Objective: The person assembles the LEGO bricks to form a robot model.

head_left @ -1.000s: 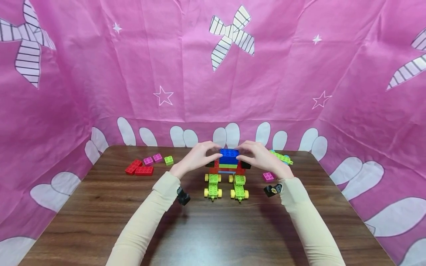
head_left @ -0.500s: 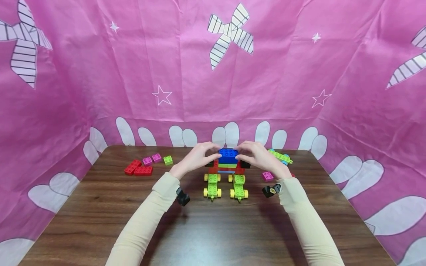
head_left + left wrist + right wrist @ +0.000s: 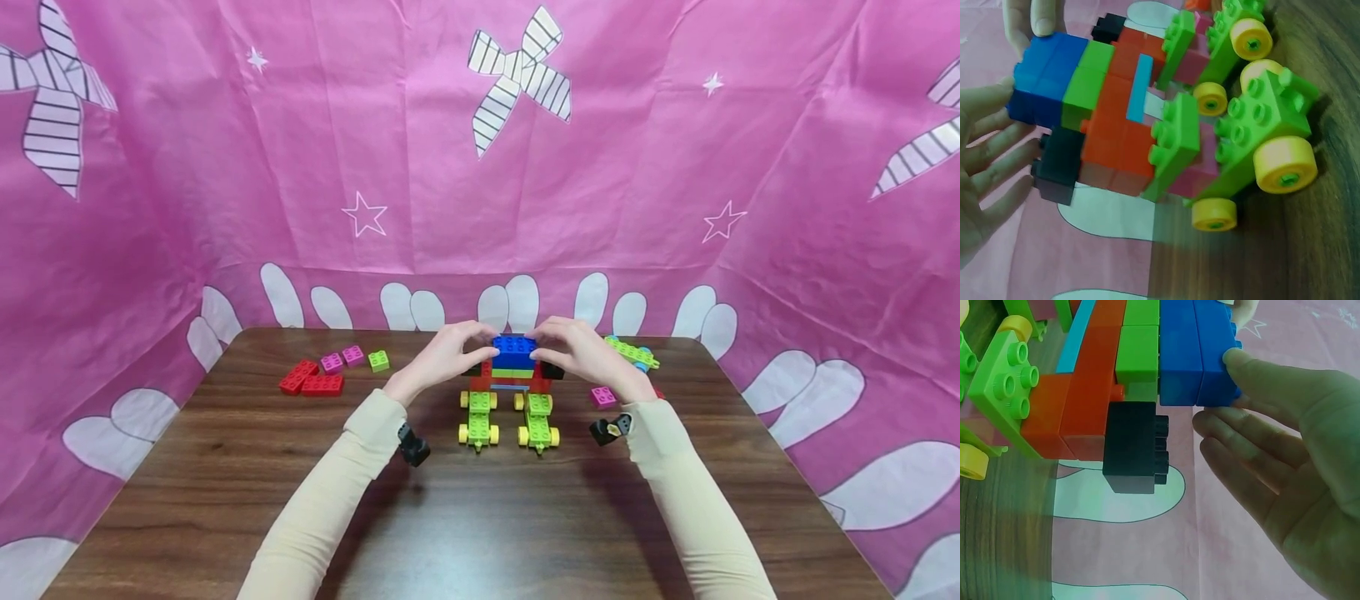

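The left hand [image 3: 444, 352] and the right hand [image 3: 582, 350] each pinch one end of the stacked blue bricks [image 3: 514, 351], thumb in front, index finger behind. Below the hands, the blue bricks top lime bricks [image 3: 1088, 81] and red bricks [image 3: 1110, 134], over two wheeled bases [image 3: 478, 427] on the tabletop [image 3: 465, 525].

A thin seam shows under the blue bricks beside the right hand; if they are not fully seated, lifting could pull them off alone. Uneven pressing might tip the tall figure or set its yellow wheels [image 3: 1285, 164] rolling. The black brick [image 3: 1130, 447] jutting out below the right hand's lower fingers could be knocked loose by a downward slip; the left hand's fingers hang similarly close to its counterpart.
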The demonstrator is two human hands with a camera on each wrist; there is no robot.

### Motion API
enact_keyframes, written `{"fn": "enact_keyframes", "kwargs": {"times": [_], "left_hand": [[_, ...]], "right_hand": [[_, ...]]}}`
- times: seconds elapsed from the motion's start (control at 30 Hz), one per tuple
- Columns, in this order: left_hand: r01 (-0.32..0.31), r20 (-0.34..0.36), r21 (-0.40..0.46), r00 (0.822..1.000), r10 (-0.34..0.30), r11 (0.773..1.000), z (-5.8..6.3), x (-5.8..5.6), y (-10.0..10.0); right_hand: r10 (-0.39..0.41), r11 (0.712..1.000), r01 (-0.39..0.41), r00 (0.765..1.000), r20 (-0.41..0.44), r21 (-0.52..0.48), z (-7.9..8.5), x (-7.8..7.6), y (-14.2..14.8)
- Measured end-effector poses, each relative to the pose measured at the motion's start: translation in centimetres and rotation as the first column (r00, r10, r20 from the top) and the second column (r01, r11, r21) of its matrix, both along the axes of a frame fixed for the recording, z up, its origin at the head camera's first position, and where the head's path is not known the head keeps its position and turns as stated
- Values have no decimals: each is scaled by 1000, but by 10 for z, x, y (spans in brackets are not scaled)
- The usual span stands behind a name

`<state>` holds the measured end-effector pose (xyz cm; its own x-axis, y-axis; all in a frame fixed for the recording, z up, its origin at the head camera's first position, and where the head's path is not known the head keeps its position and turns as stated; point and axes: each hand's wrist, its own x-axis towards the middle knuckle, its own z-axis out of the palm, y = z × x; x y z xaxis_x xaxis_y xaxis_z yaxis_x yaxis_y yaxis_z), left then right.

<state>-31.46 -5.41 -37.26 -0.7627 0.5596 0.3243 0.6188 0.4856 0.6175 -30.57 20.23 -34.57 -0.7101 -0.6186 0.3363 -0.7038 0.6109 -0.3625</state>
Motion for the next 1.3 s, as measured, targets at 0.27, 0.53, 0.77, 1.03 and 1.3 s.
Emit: {"fn": "enact_keyframes", "kwargs": {"times": [0.27,0.53,0.77,1.03,1.3], "left_hand": [[-11,-9,-21,1000,11,1000,3,1,0],[-30,-23,-29,999,29,999,4,3,0],[-55,-35,-56,998,53,997,4,5,1],[-46,-11,-61,999,45,997,2,5,1],[-25,21,-31,999,26,999,1,5,-1]], "right_hand": [[-7,1000,8,1000,-12,2,0,2,-1],[-3,1000,3,1000,-20,15,2,2,-2],[-1,1000,2,1000,-14,26,0,3,-3],[-4,1000,4,1000,16,-3,-2,4,-2],[-10,1000,10,1000,22,-1,-1,5,-3]]}}
